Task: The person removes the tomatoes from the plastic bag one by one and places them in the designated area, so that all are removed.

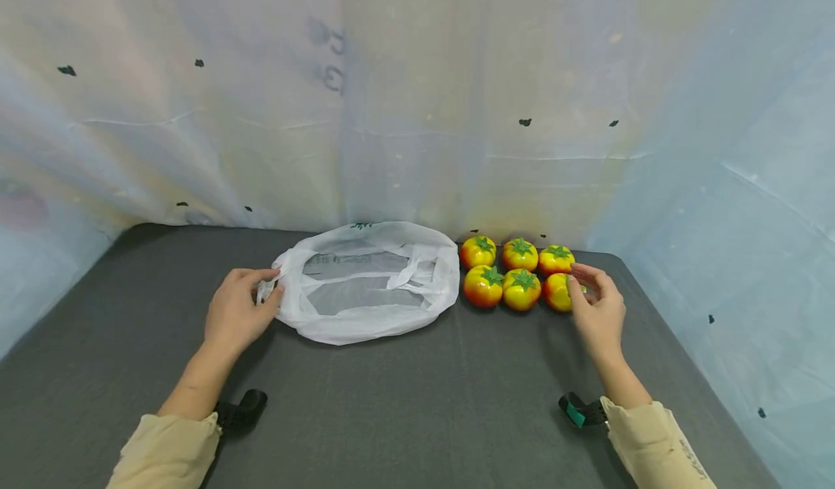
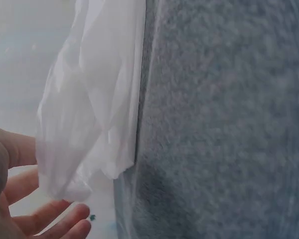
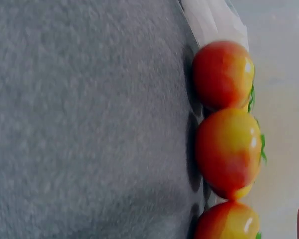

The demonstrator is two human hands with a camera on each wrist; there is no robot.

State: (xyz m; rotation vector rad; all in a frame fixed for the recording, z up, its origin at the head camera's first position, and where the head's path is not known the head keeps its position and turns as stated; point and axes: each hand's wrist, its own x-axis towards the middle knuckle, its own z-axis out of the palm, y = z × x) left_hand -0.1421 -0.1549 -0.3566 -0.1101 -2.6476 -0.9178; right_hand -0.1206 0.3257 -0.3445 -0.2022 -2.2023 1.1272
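A white plastic bag (image 1: 339, 328) lies on the dark table with its mouth spread wide. My left hand (image 1: 239, 308) is at the bag's left end, thumb and forefinger spaced apart on either side of a loose handle. The left wrist view shows the bag (image 2: 97, 94) hiding the tips of that thumb (image 2: 21, 148) and forefinger. Beside the bag's right end sit several red-and-yellow tomatoes (image 1: 483, 286) with green tops, in two rows. My right hand (image 1: 600, 311) is at the near right tomato (image 1: 557, 291), its thumb and fingers parted and overlapping it in the head view.
Pale plastic sheeting (image 1: 417, 112) hangs behind the table (image 1: 391, 416) and along both sides. In the right wrist view the near row of tomatoes (image 3: 228, 149) sits close together, with part of the bag (image 3: 214, 22) beyond it.
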